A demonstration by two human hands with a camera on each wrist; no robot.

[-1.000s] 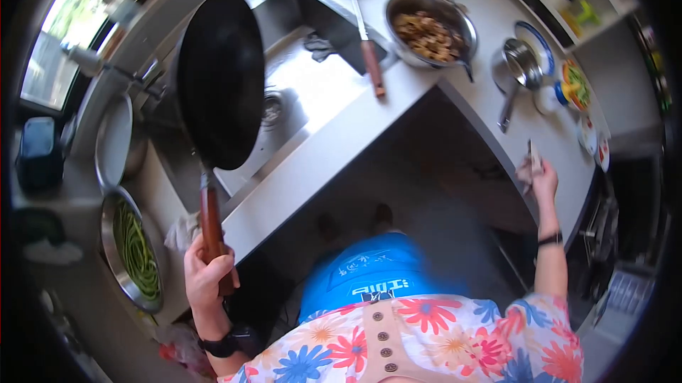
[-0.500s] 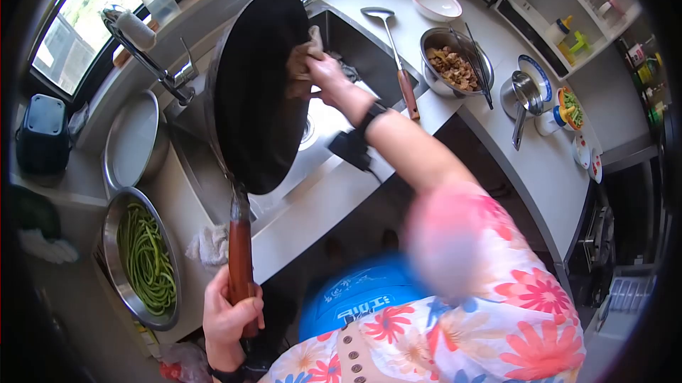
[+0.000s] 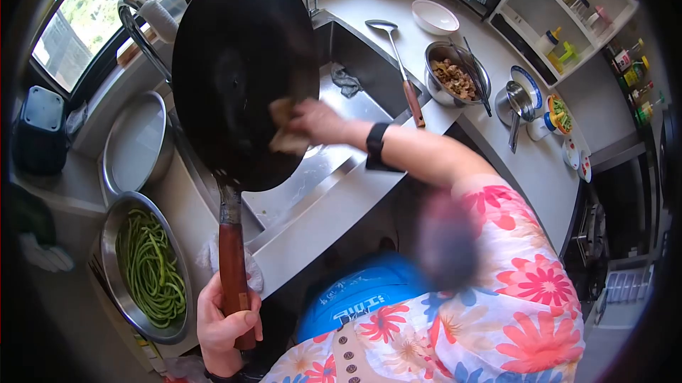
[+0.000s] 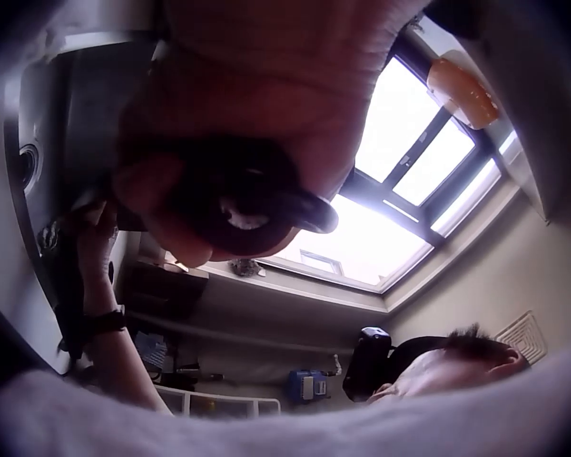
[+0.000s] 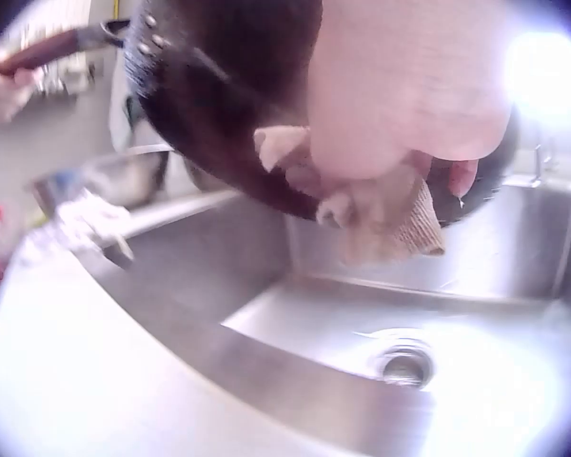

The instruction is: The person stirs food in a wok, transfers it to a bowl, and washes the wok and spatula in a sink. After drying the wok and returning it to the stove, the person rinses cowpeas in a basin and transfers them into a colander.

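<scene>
A black wok is held up, tilted on its side over the sink, its inner face toward the right hand. The left hand grips its wooden handle with fingers wrapped around. At the wok's lower right inner face the right hand holds a beige cloth against the surface. In the right wrist view the cloth bunches under the right hand's fingers. The left wrist view shows the left hand close up, curled around the dark handle end.
Green beans fill a steel bowl at left, near a white-looking basin. A spatula, a bowl of chopped food, a small pot and a pink-rimmed bowl stand on the counter. A white cloth lies at the edge.
The right hand has come from the right counter's edge to the wok with the cloth, then moved lower and left across its inner face. The wok has turned more toward the camera.
</scene>
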